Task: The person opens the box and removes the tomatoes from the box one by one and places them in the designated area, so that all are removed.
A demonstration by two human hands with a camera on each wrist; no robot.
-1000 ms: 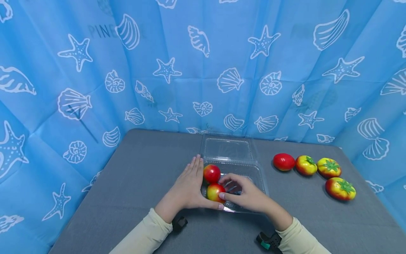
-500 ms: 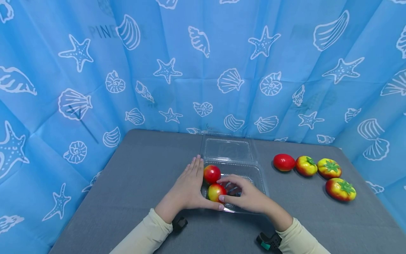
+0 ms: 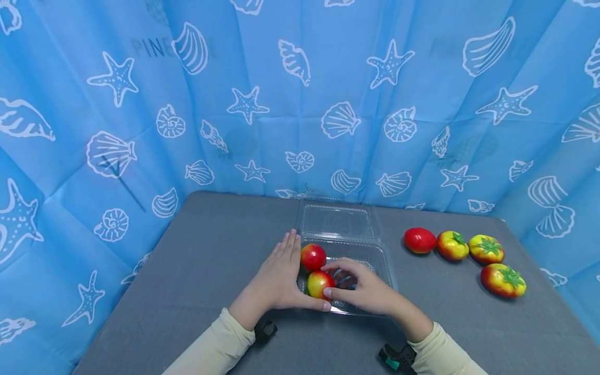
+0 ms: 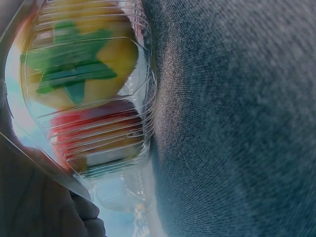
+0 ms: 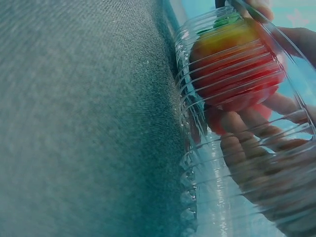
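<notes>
A clear plastic clamshell box (image 3: 370, 255) lies on the table with its lid (image 3: 337, 220) folded back. Two red-and-yellow toy tomatoes sit along its left side: a far tomato (image 3: 313, 257) and a near tomato (image 3: 320, 285). My left hand (image 3: 276, 278) rests against the box's left wall, fingers straight, thumb along the front edge. My right hand (image 3: 363, 286) reaches into the box and holds the near tomato between thumb and curled fingers. Through the box wall, the left wrist view shows a tomato's green star-shaped calyx (image 4: 74, 59); the right wrist view shows fingers (image 5: 247, 128) under a tomato (image 5: 237, 69).
Right of the box, a red fruit (image 3: 419, 240) and several tomatoes with green calyxes (image 3: 503, 280) lie on the grey tabletop (image 3: 225, 229). A blue shell-patterned curtain (image 3: 290, 94) hangs behind and at both sides. Black wrist devices (image 3: 397, 356) sit under the sleeves.
The near tomato has shifted very slightly to the right in the box, and my right fingers have closed in a little on it. My left hand stays in place.
</notes>
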